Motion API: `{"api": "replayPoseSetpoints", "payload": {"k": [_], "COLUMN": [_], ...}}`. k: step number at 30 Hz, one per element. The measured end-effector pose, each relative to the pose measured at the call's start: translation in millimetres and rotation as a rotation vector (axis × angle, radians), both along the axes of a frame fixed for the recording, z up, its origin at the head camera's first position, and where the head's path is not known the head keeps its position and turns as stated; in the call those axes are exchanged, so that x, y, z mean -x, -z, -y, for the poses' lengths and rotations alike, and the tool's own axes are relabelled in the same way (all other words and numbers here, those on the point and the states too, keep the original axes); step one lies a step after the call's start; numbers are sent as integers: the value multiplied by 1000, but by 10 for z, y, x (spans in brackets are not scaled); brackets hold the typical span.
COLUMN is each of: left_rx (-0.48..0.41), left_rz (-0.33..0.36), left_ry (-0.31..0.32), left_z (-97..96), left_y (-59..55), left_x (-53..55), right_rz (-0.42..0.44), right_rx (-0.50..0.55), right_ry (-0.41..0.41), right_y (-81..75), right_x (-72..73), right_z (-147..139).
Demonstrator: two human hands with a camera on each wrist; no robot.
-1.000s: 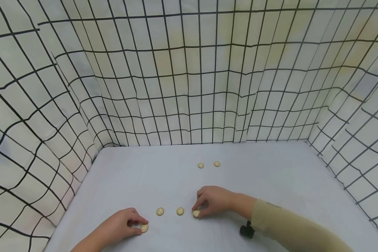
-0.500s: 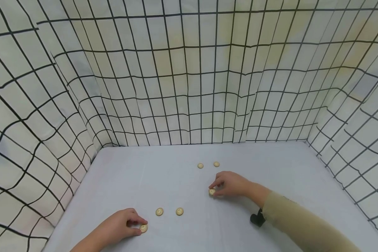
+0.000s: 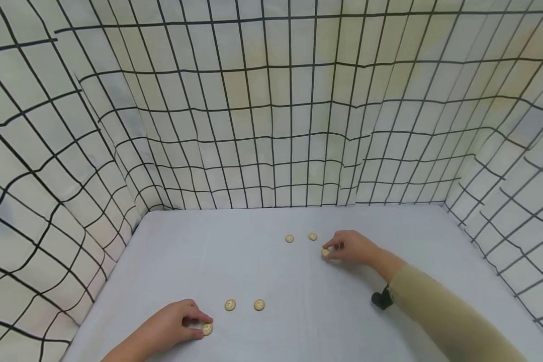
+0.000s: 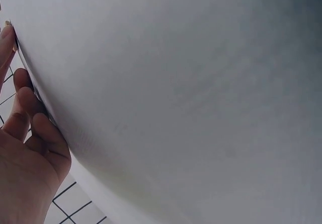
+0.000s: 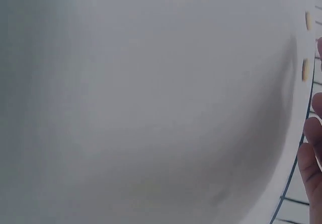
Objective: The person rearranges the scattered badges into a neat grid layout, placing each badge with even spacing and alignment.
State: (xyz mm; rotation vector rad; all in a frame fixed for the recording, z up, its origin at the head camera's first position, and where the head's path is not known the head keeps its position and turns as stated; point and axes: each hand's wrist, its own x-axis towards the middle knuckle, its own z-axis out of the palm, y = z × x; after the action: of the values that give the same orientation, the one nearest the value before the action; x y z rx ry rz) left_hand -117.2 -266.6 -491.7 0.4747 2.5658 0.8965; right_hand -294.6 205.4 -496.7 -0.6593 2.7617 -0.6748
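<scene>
My left hand (image 3: 177,322) rests low on the table and pinches a round beige disc (image 3: 206,329) with a raised or marked face between thumb and forefinger. In the left wrist view its other fingers (image 4: 48,133) are curled close to the white surface. Farther back on the right, my right hand (image 3: 352,247) holds another beige disc (image 3: 326,253) by its edges, thumb on the near side and fingers on the far side. Just to the left of that hand lies a similar disc (image 3: 312,236), with one more disc (image 3: 289,239) beside it.
Two further discs, a left one (image 3: 230,304) and a right one (image 3: 259,304), lie in a row in front of the left hand. White cloth covers the table (image 3: 235,256). Gridded curtains (image 3: 253,120) enclose the back and sides. A black wrist device (image 3: 382,298) hangs below the right sleeve.
My right hand has carried its disc away from the near row, back and to the right, close to the two far discs. The left hand keeps its place on its disc.
</scene>
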Motion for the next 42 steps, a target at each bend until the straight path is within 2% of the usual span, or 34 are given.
{"api": "replayPoseSetpoints", "payload": {"k": [10,16,29,42], "left_rx": [-12,-29,-12,19], "left_rz": [0,-6,2,32], "left_ry": [7,16,16,-21], "left_z": [13,18,13,18], "left_y": [3,16,7,1], "left_x": [-3,0,-18,3], "right_rz": [64,76,119,115], "right_rx": [36,42,54,39], "right_ry": [164,220,251,243], "right_y": [-6,9,33,27], "right_x": [174,262,319,347], "right_z": [-207,-270,-259,-211]}}
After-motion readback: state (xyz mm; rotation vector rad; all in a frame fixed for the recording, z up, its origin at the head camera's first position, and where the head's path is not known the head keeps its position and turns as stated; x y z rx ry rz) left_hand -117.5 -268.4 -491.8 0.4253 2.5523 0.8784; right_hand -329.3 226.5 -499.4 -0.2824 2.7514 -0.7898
